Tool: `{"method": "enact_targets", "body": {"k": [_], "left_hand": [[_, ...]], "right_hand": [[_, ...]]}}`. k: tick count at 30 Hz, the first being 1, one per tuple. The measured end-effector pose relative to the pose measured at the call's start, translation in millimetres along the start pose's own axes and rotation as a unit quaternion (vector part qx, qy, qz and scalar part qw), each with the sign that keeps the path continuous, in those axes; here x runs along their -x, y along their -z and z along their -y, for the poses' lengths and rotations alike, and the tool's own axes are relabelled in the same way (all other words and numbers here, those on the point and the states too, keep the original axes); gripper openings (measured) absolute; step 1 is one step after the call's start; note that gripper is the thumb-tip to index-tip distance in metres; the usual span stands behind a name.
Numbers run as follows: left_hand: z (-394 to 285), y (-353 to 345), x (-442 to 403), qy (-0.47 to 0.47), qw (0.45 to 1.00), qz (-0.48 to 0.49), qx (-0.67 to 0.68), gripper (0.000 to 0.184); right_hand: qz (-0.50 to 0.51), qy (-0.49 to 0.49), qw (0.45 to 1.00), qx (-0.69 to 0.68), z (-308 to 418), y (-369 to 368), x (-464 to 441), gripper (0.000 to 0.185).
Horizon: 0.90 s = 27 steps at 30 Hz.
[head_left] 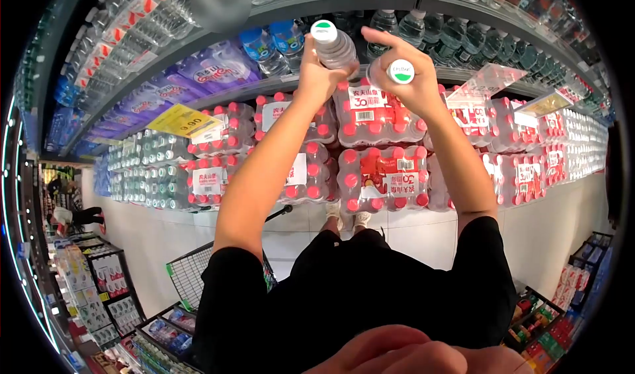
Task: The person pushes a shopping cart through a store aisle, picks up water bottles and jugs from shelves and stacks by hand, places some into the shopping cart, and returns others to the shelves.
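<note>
Both hands are raised in front of the shelf, each with a clear bottle that has a white and green cap. My left hand (319, 75) is wrapped round one bottle (336, 48), its cap tilted toward the camera. To the right, my right hand (415, 83) holds the other bottle (400, 71) by its upper part, with the index finger stretched out to the left. Most of this second bottle is hidden behind the hand and cap. Below the hands lie shrink-wrapped packs of red-capped bottles (365, 117).
Purple packs (218, 69) and blue-labelled bottles (286, 38) stand on the left shelf. Green-tinted bottles (456, 36) line the right shelf. A yellow price sign (183, 120) juts out at left. A wire cart (192, 275) stands left of my body. Another person (64, 216) is far left.
</note>
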State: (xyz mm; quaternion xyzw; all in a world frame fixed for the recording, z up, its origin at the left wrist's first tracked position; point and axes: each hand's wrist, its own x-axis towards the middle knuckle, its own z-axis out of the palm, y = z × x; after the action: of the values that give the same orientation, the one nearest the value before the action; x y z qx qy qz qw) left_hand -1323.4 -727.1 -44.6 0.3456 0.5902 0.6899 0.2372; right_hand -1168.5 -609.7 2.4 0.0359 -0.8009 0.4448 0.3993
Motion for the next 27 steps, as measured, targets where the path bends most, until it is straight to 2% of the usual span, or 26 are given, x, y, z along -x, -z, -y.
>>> {"method": "enact_targets", "body": {"k": [2,3,5,6,7,8,9,10,11,12,13,14,15,16,20,22,24,25,26,27], "left_hand": [[51,7,-27,-0.114,0.993,0.007,-0.027,0.071],[53,6,-32,-0.306,0.93,-0.069,-0.19,0.066],[76,9,-56,-0.226,0.964,-0.102,-0.092,0.066],[88,14,-60,-0.182,0.975,-0.122,-0.044,0.066],[79,12,-60,-0.223,0.942,-0.186,-0.167,0.062],[71,13,-61,-0.236,0.917,-0.198,-0.255,0.058],[75,17,-67,-0.235,0.92,-0.16,-0.27,0.055],[77,20,-73,-0.233,0.921,-0.128,-0.286,0.053],[61,16,-68,-0.063,0.962,-0.125,-0.233,0.057],[86,23,-79,-0.009,0.958,-0.153,-0.244,0.063],[91,20,-79,-0.034,0.935,-0.19,-0.297,0.07],[115,23,-87,-0.112,0.888,-0.21,-0.394,0.067],[126,24,-95,-0.116,0.871,-0.215,-0.428,0.062],[129,63,-89,-0.063,0.862,-0.223,-0.451,0.057],[128,21,-115,0.051,0.898,-0.052,-0.434,0.042],[107,6,-59,0.068,0.94,-0.083,-0.323,0.041],[68,-7,29,0.069,0.969,-0.155,-0.179,0.045],[43,-11,96,0.049,0.961,-0.216,-0.166,0.036],[55,-6,142,-0.017,0.969,-0.154,-0.19,0.035],[11,1,238,-0.049,0.966,-0.203,-0.153,0.036]], "right_hand": [[-0.068,0.086,0.993,0.031,-23,-7,-14,0.014],[-0.066,0.12,0.99,0.031,-26,-11,-23,0.015],[-0.078,0.179,0.979,0.056,-40,-24,-36,0.016],[-0.085,0.177,0.979,0.049,-47,-28,-41,0.015],[-0.094,0.176,0.978,0.058,-58,-32,-46,0.014],[-0.101,0.175,0.977,0.064,-69,-36,-50,0.014],[-0.099,0.175,0.976,0.081,-78,-43,-53,0.014],[-0.107,0.123,0.982,0.1,-85,-50,-51,0.015],[-0.083,0.048,0.991,0.093,-88,-53,-50,0.016],[-0.055,-0.002,0.993,0.108,-94,-56,-49,0.017],[-0.055,-0.061,0.987,0.141,-97,-59,-51,0.017],[-0.087,-0.126,0.978,0.144,-116,-64,-50,0.02],[-0.059,-0.196,0.955,0.215,-151,-53,-54,0.028],[-0.017,-0.171,0.964,0.202,-166,-74,-73,0.031],[0.033,-0.071,0.941,0.328,-206,-44,-90,0.041],[0.053,0.013,0.908,0.415,-233,-32,-97,0.047],[0.05,0.16,0.832,0.529,-257,-15,-109,0.052],[0.037,0.178,0.815,0.551,-260,-12,-112,0.055],[0.046,0.093,0.855,0.508,-251,-19,-111,0.06],[0.044,0.007,0.884,0.465,-243,-27,-109,0.064]]}}
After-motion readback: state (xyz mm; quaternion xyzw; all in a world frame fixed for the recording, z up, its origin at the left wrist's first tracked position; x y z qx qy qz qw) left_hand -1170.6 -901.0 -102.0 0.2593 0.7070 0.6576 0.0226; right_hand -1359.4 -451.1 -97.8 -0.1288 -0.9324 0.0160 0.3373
